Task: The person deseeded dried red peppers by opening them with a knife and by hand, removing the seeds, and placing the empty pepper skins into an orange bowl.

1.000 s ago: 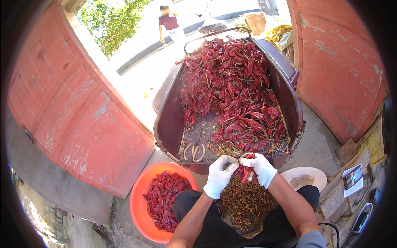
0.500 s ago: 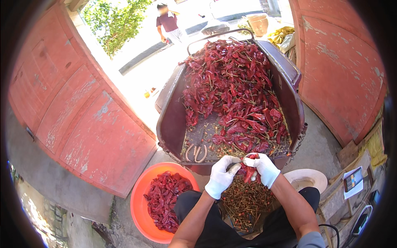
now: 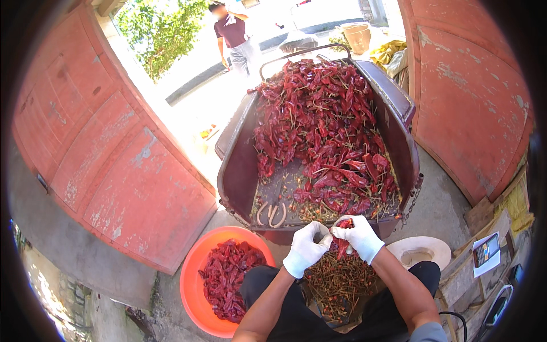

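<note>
Crumpled red pepper (image 3: 341, 247) is steadied in the fingers of the white-gloved right hand (image 3: 360, 239), easily reached by the white-gloved left hand (image 3: 307, 249), whose fingers are narrowed, contents unclear.

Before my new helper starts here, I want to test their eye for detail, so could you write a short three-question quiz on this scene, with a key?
1. Multiple choice: What does the orange basin hold?
A) green leaves
B) red peppers
C) yellow cloth

2. True or false: The left hand and the right hand are both gloved.

3. Fill in the blank: Just below the hands in the picture is a heap of brownish ____.

Key: 1. B; 2. True; 3. stems.
</note>
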Motion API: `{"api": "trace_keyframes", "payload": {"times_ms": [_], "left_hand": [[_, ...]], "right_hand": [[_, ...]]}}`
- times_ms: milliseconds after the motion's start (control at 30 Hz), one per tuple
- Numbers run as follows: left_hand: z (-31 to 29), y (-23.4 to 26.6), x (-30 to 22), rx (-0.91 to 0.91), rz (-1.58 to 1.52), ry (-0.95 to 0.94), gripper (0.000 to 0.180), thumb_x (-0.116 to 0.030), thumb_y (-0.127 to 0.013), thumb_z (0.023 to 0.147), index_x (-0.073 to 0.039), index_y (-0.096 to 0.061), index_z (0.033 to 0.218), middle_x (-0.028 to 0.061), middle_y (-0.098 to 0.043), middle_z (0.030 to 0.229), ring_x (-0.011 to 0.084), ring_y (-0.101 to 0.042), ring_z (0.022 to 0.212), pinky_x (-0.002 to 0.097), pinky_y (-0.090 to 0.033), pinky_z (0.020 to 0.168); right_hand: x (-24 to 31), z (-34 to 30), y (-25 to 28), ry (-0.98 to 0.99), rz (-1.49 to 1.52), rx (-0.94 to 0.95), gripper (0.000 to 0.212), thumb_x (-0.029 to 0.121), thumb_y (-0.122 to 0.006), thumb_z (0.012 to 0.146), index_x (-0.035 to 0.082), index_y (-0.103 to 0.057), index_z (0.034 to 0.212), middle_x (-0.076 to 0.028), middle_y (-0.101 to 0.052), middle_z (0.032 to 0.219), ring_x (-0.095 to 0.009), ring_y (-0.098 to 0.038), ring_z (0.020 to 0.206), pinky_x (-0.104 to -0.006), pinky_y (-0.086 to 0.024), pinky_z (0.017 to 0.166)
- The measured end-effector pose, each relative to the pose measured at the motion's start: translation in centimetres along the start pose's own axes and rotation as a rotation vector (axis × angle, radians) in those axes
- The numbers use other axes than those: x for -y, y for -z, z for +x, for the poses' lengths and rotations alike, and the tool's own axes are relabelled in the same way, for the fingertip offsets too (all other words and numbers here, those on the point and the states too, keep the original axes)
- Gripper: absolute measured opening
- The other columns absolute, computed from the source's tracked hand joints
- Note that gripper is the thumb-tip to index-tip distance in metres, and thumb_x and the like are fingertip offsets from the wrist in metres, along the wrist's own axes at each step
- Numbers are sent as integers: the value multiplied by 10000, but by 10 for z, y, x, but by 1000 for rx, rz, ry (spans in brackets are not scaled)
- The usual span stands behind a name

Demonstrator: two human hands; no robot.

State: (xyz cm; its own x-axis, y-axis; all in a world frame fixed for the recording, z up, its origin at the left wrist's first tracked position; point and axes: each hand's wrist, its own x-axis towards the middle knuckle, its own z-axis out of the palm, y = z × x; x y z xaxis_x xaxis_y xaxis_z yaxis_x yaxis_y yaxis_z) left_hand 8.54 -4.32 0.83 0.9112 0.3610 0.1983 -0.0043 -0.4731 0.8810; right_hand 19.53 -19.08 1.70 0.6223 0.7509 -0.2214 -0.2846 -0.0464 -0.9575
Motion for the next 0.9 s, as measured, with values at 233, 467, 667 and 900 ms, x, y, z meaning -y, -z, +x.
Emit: {"api": "trace_keyframes", "payload": {"times_ms": [233, 467, 667, 900], "left_hand": [[-1, -15, 3, -176, 45, -2, 94, -40, -702, 881, 0, -617, 885, 11, -626, 749, 45, -547, 663, 243, -469, 599], [-3, -23, -4, -311, -331, 32, 106, -50, -705, 899, -1, -612, 908, 16, -642, 808, 63, -592, 729, 238, -503, 673], [-6, -14, -26, -362, -487, 71, 145, -128, -646, 958, 14, -626, 978, 73, -672, 867, 146, -643, 800, 304, -523, 813], [-1, -11, -23, -279, -440, 54, 228, -171, -619, 993, 26, -651, 1104, 41, -678, 941, 95, -602, 845, 267, -495, 789]], "right_hand": [[-3, 4, -11, 140, -164, -238, 160, 163, -743, 857, 17, -696, 905, -27, -622, 663, -95, -534, 482, -275, -418, 409], [-8, 8, -9, 99, 245, -113, 98, 131, -698, 904, 37, -671, 914, -24, -631, 686, -97, -533, 456, -249, -385, 373], [8, 4, 11, 187, 327, -133, 137, 170, -697, 922, 49, -672, 980, -12, -634, 739, -82, -558, 509, -232, -431, 410], [8, 4, 0, 240, 188, -82, 146, 162, -708, 921, 50, -661, 1001, 7, -616, 753, -61, -563, 578, -219, -433, 467]]}}
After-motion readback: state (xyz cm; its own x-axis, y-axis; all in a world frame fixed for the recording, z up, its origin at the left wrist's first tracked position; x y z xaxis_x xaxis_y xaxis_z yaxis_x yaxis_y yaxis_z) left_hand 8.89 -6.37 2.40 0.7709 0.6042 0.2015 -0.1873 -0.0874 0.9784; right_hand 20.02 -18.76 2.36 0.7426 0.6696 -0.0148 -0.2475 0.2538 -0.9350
